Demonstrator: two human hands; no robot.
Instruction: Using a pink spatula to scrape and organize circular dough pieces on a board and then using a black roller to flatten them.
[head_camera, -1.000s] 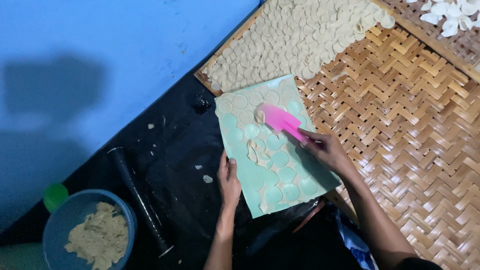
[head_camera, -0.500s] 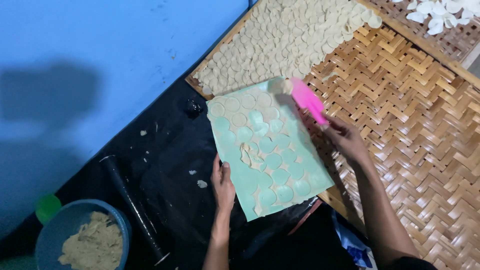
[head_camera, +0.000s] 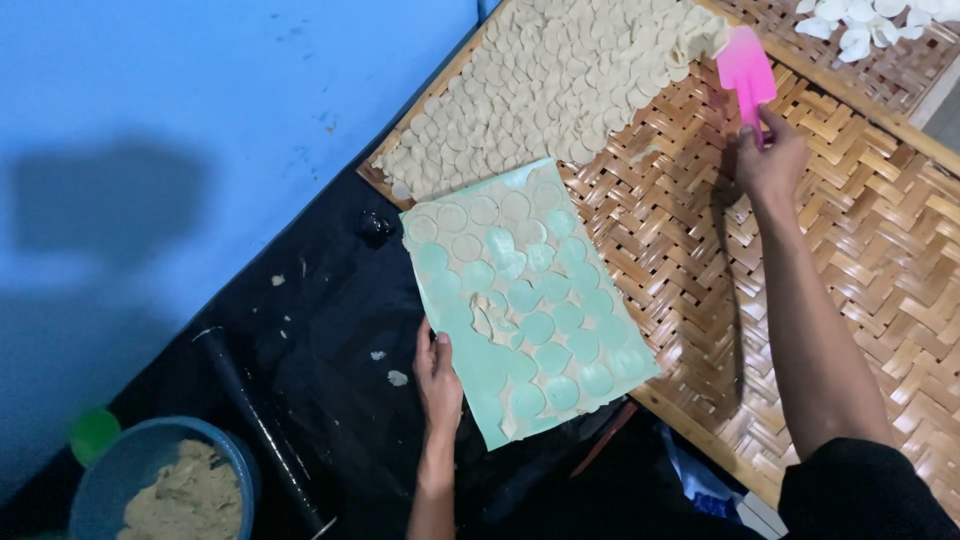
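My left hand (head_camera: 438, 378) presses flat on the near left edge of a pale green sheet (head_camera: 480, 350) covered with cut dough rounds and round holes. My right hand (head_camera: 770, 160) is stretched far out over the woven bamboo tray (head_camera: 850, 270), gripping a pink spatula (head_camera: 745, 68). The spatula's blade touches the right end of a large spread of thin dough rounds (head_camera: 560, 80) laid on the tray.
A blue bowl of crumbly dough (head_camera: 170, 490) sits at the bottom left, with a black rolling pin (head_camera: 255, 420) beside it on black plastic. A blue wall (head_camera: 200, 130) fills the left. White chips (head_camera: 860, 30) lie on a second tray at the top right.
My right hand has carried the pink spatula from the green sheet up and right to the edge of the dough rounds on the tray. The left hand has stayed on the sheet.
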